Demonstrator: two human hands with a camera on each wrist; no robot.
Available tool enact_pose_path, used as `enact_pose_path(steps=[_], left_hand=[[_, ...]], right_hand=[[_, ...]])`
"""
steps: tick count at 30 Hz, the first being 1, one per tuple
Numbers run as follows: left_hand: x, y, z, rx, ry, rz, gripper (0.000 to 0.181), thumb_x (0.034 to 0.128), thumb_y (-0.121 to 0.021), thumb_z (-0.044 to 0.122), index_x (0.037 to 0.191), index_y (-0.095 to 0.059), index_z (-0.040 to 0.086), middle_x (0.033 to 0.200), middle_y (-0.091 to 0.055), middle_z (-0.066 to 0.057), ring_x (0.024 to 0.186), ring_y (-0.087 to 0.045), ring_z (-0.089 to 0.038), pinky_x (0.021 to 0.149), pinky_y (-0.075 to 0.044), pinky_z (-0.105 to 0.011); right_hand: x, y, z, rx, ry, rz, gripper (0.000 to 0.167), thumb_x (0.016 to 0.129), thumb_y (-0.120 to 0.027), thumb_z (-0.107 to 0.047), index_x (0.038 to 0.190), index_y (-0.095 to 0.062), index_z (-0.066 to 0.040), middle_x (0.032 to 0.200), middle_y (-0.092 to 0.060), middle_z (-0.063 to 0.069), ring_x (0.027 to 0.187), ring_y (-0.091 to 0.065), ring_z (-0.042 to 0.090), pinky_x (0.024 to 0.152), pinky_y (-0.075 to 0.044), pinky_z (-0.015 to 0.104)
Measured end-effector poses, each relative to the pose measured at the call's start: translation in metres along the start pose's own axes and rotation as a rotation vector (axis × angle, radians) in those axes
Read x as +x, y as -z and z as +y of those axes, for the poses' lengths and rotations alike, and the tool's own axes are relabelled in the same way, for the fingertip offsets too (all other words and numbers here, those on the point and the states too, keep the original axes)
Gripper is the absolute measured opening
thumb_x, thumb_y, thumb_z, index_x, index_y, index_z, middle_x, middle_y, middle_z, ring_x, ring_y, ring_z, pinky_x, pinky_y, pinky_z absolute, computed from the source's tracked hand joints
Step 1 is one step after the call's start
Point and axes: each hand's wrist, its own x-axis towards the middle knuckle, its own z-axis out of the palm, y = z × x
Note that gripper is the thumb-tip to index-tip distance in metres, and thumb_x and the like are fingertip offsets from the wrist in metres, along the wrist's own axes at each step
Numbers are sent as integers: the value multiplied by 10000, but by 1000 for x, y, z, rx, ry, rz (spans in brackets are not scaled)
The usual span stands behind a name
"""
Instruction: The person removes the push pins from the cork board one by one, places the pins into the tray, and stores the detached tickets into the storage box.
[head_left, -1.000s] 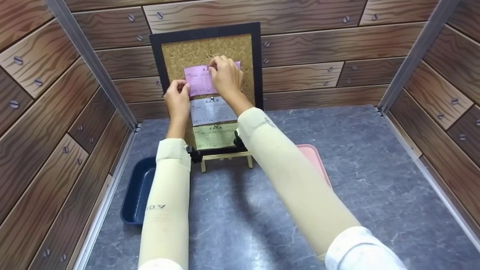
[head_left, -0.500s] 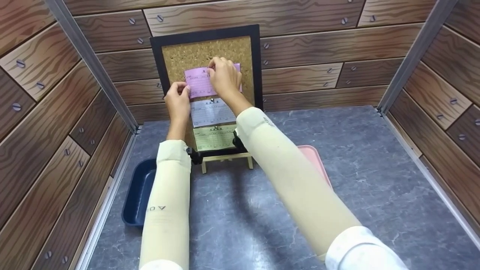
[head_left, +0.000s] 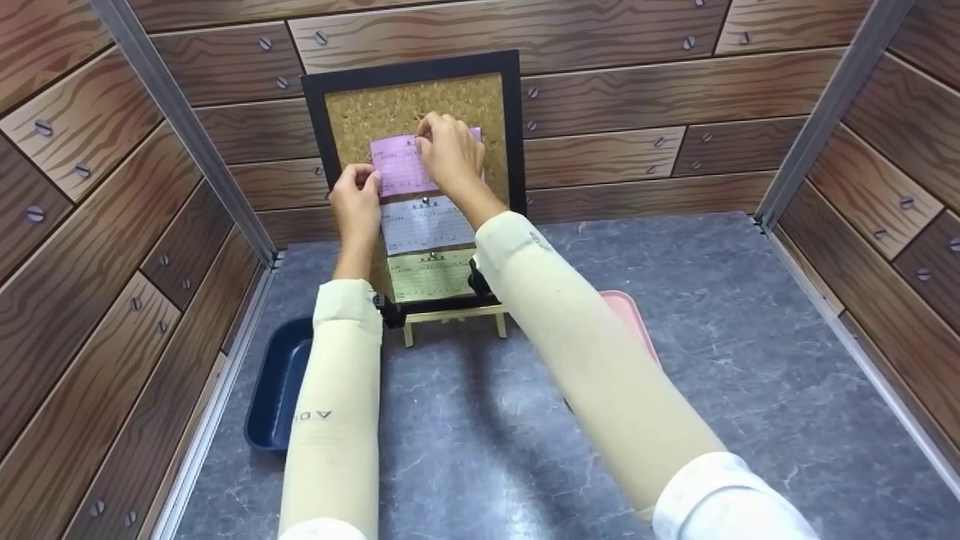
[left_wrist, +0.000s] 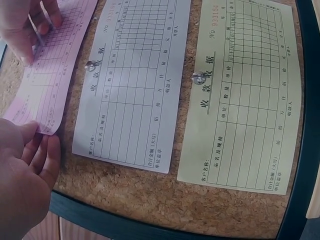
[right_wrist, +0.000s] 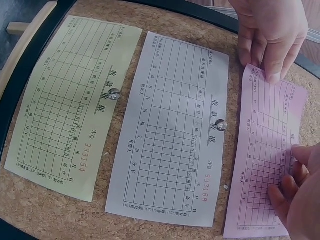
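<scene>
A pink receipt slip [head_left: 401,166] lies against the corkboard [head_left: 412,105], above a white slip [head_left: 424,225] and a green slip [head_left: 427,277]. My left hand [head_left: 355,201] pinches the pink slip's lower left corner between thumb and fingers. At the slip's top middle, my right hand [head_left: 454,154] has its thumb and fingers pinched together, with a small clear pushpin [left_wrist: 37,39] partly visible between them. Clear pushpins hold the white slip, its pin [left_wrist: 90,65] near the top edge, and the green slip, whose pin [left_wrist: 198,78] sits likewise.
The black-framed board leans on a small wooden easel [head_left: 409,334] on a grey marbled tabletop [head_left: 465,450]. A dark blue tray [head_left: 262,390] stands at left, partly behind the left sleeve. A pink tray [head_left: 630,315] is mostly hidden by the right sleeve. Wood-patterned walls surround the table.
The head view has shifted slightly, so the scene sits a little lower. Both hands stay at the same places on the pink slip.
</scene>
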Motion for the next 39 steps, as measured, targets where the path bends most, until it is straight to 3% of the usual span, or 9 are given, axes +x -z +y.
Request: enact_pose_path(steps=[12, 27, 31, 36, 39], left_hand=[[0, 0, -2, -5, -7, -5, 130, 945, -661, 44, 1035, -693, -45, 902, -663, -106, 805, -559, -126, 731, -427, -188], [0, 2, -3, -35, -6, -3, 100, 943, -662, 47, 1008, -702, -18, 868, -651, -67, 772, -543, -90, 709, -424, -179], [-1, 3, -1, -70, -15, -15, 90, 944, -660, 44, 1002, -698, -15, 845, -628, -31, 760, -536, -78, 702, -429, -180], [-4, 9, 2, -93, -14, -30, 82, 950, -656, 50, 995, -693, -7, 832, -609, -5, 749, -533, -72, 696, -432, -185], [-6, 13, 3, -103, -16, -45, 88, 959, -654, 63, 1003, -689, -5, 844, -612, -13, 753, -538, -70, 700, -443, -187]], right_hand=[[1, -2, -3, -13, -39, -7, 134, 985, -644, -334, 1089, -687, -262, 1149, -685, -84, 1104, -598, 118, 881, -500, 369], [-2, -3, -1, 21, -18, -16, 147, 961, -671, -351, 1067, -705, -256, 1113, -651, -77, 1094, -571, 118, 903, -486, 375], [-3, 0, 2, 40, 13, -20, 162, 958, -672, -361, 1067, -700, -245, 1097, -636, -66, 1082, -567, 122, 916, -473, 364], [-7, 4, 10, 85, 101, -4, 177, 955, -678, -349, 1050, -701, -202, 1110, -678, -47, 1087, -617, 146, 1050, -392, 364], [-10, 8, 18, 185, 148, 26, 183, 949, -695, -307, 1032, -710, -145, 1063, -722, -6, 1018, -639, 178, 1022, -384, 347]])
